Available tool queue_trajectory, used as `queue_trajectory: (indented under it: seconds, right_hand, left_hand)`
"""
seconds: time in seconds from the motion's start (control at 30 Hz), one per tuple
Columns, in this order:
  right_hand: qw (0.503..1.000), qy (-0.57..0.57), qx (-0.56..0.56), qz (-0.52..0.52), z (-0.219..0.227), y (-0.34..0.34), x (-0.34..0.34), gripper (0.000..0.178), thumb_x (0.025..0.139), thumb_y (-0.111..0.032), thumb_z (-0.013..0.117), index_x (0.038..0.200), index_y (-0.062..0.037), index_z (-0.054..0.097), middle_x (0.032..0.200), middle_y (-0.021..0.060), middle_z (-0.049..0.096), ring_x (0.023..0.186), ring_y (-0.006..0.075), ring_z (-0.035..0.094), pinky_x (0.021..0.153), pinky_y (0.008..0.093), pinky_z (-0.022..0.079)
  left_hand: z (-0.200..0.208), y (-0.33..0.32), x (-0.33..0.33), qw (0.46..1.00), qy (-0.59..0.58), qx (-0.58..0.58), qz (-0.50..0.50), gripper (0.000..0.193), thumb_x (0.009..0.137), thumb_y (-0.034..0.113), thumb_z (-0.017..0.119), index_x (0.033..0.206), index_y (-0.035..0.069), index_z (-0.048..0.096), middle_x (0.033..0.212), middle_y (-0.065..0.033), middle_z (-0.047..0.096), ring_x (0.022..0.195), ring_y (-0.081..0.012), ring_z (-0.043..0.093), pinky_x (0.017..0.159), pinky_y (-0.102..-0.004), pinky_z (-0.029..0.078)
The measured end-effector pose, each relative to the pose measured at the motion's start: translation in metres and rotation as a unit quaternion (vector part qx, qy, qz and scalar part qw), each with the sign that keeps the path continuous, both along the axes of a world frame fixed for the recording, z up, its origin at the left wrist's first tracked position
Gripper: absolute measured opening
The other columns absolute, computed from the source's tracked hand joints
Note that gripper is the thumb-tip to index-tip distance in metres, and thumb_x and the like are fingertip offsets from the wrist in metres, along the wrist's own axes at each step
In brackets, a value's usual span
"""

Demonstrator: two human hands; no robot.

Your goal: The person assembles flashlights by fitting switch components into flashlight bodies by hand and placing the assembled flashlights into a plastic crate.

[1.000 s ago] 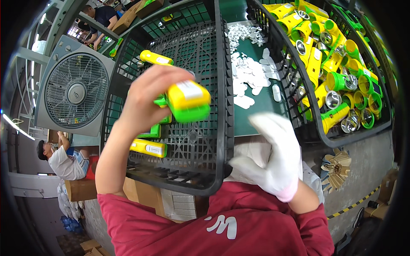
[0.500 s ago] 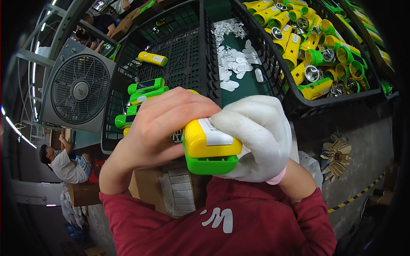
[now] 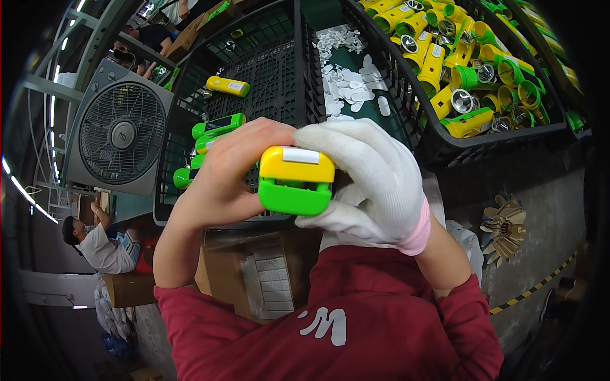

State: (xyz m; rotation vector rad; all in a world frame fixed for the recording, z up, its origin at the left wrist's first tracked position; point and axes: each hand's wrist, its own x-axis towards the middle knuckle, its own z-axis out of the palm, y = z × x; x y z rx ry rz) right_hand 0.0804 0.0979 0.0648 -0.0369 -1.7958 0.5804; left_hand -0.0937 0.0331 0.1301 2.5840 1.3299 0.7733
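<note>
A yellow and green flashlight (image 3: 297,195) is held in front of my chest, its end turned up so that a gap shows between the yellow and green halves. A white strip lies on its yellow side. My bare left hand (image 3: 232,168) wraps round it from the left. On the other side my right hand (image 3: 375,184), in a white knitted glove with a pink cuff, grips it with fingers above and thumb below. The far length of the flashlight is hidden by the hands. Just beyond my left hand, several green and yellow flashlights lie in a black crate (image 3: 304,76).
At the right, another black crate (image 3: 470,155) is heaped with flashlight bodies and reflectors. White oblong pieces (image 3: 349,89) are scattered between the crates. A grey fan (image 3: 121,133) stands left; an open cardboard box (image 3: 222,273) sits below. People work at the far left.
Both hands have raised the flashlight slightly and moved it left, tipping its end toward the view. The right glove has shifted from the white label on top to the flashlight's side.
</note>
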Motion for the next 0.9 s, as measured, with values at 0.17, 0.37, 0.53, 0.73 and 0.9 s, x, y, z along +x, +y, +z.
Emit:
queue_trajectory:
  seconds: [0.17,0.37,0.53,0.73,0.9]
  right_hand:
    - [0.999,-0.010,-0.049,0.009,-0.003,0.000,-0.010,0.058,0.062,-0.031,0.072,0.108,-0.0030,0.051,0.093,0.0119,0.056,0.079,0.0281,0.056,0.067,0.0346,0.047]
    - [0.991,-0.023,-0.132,0.024,-0.004,-0.004,-0.017,0.051,0.065,-0.022,0.075,0.106,-0.0005,0.054,0.091,0.0107,0.059,0.074,0.0186,0.060,0.066,0.0267,0.049]
    - [0.980,-0.047,-0.195,0.015,-0.004,-0.006,-0.022,0.042,0.068,-0.011,0.069,0.105,0.0011,0.054,0.089,0.0105,0.059,0.075,0.0166,0.060,0.066,0.0259,0.049]
    - [0.967,-0.029,-0.246,0.057,-0.011,-0.005,-0.025,0.038,0.071,-0.004,0.060,0.107,0.0034,0.053,0.093,0.0104,0.058,0.075,0.0139,0.059,0.068,0.0249,0.047]
    - [0.966,-0.024,-0.248,0.073,-0.013,-0.003,-0.025,0.042,0.070,-0.002,0.058,0.111,0.0039,0.050,0.099,0.0118,0.057,0.077,0.0142,0.057,0.070,0.0244,0.046]
  left_hand:
    - [-0.016,-0.001,-0.015,0.986,-0.092,-0.140,-0.020,0.045,0.064,0.010,0.065,0.105,0.000,0.051,0.101,-0.0137,0.054,0.092,-0.0285,0.054,0.079,-0.0349,0.042]
    - [-0.021,-0.002,-0.026,0.937,-0.214,-0.274,-0.029,0.049,0.066,0.020,0.069,0.108,0.001,0.053,0.104,-0.0103,0.056,0.097,-0.0225,0.054,0.085,-0.0330,0.040]
    - [-0.038,0.001,-0.037,0.899,-0.291,-0.327,-0.015,0.066,0.062,0.018,0.068,0.119,0.000,0.040,0.109,-0.0119,0.053,0.100,-0.0226,0.053,0.088,-0.0344,0.040]
    - [-0.050,0.004,-0.031,0.877,-0.363,-0.315,0.021,0.059,0.064,0.020,0.070,0.114,0.000,0.047,0.105,-0.0086,0.054,0.097,-0.0167,0.052,0.085,-0.0307,0.040]
    - [-0.047,0.009,-0.031,0.918,-0.233,-0.320,0.010,0.065,0.061,0.017,0.073,0.116,0.000,0.043,0.108,-0.0094,0.052,0.098,-0.0165,0.051,0.085,-0.0298,0.040]
